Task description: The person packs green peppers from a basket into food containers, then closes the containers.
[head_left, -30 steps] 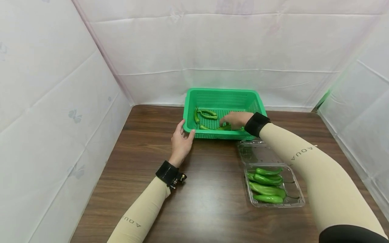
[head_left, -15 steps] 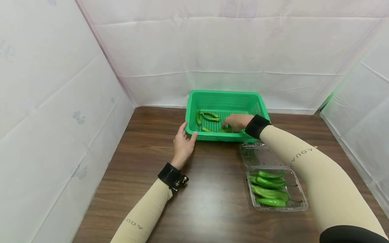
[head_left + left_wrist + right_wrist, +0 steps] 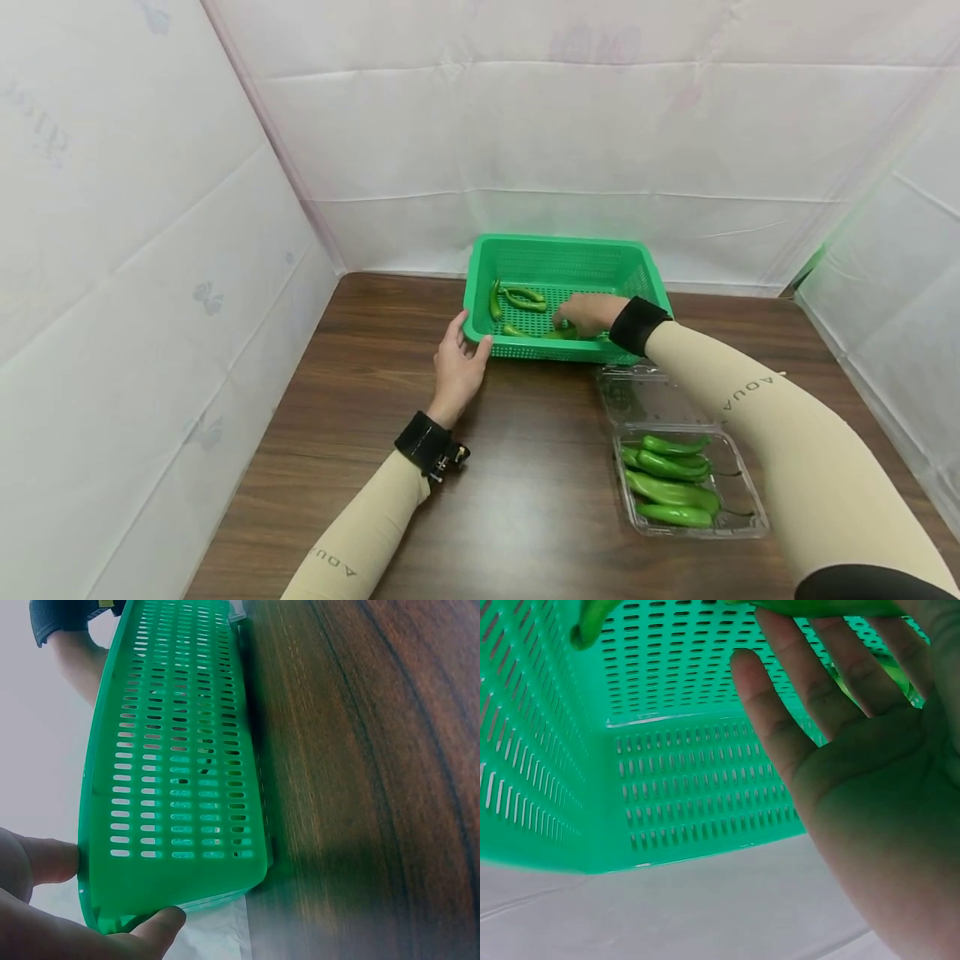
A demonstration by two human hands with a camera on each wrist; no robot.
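Two hands worked at the green basket (image 3: 558, 250) — left hand (image 3: 459, 369) gripped its near corner, right hand (image 3: 588, 313) lay open-fingered over a green pepper (image 3: 561, 333) inside.

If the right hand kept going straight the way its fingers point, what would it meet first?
Probably the loose green peppers on the floor of the green basket. The right hand is inside the basket, fingers straight and pointing toward its left end, touching a pepper underneath. Depth is hard to judge; beyond them stands the basket's left wall.
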